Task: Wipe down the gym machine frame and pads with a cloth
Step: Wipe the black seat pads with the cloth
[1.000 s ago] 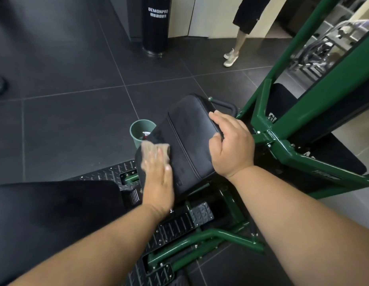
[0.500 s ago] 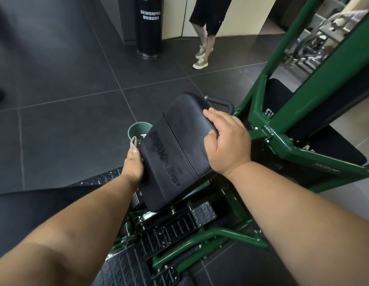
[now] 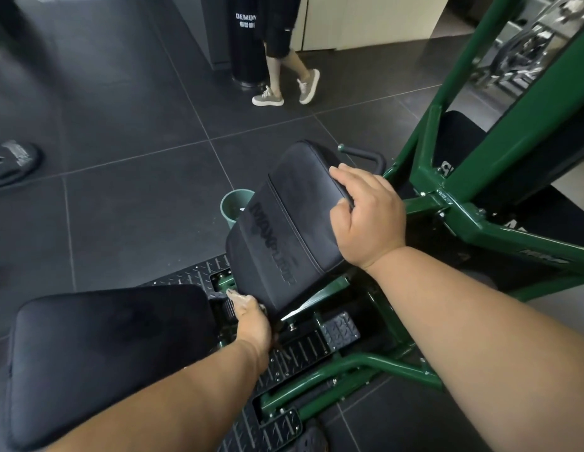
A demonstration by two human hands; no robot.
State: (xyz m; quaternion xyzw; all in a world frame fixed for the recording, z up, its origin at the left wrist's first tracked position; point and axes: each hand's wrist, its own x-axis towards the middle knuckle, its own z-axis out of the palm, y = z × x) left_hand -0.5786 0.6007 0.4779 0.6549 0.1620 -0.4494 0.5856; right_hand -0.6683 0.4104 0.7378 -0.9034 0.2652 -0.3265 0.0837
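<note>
A black seat pad (image 3: 284, 230) with embossed lettering sits tilted on the green machine frame (image 3: 512, 236). My right hand (image 3: 365, 216) grips the pad's right edge, thumb on top. My left hand (image 3: 251, 318) is at the pad's lower left corner, its fingers tucked under the edge. A small bit of beige cloth (image 3: 234, 293) shows at its fingertips; the rest of the cloth is hidden. A larger black pad (image 3: 104, 353) lies at the lower left, under my left forearm.
A green bucket (image 3: 233, 203) stands on the dark tiled floor just behind the seat pad. Black tread plates (image 3: 297, 353) lie below it. A person's legs (image 3: 277, 79) walk past a black cylinder (image 3: 245, 44) at the back. A weight plate (image 3: 10, 161) lies far left.
My left hand with the cloth has slid from the pad's top face to its left side, then down to its lower corner. The right hand kept its hold. The person behind walked left.
</note>
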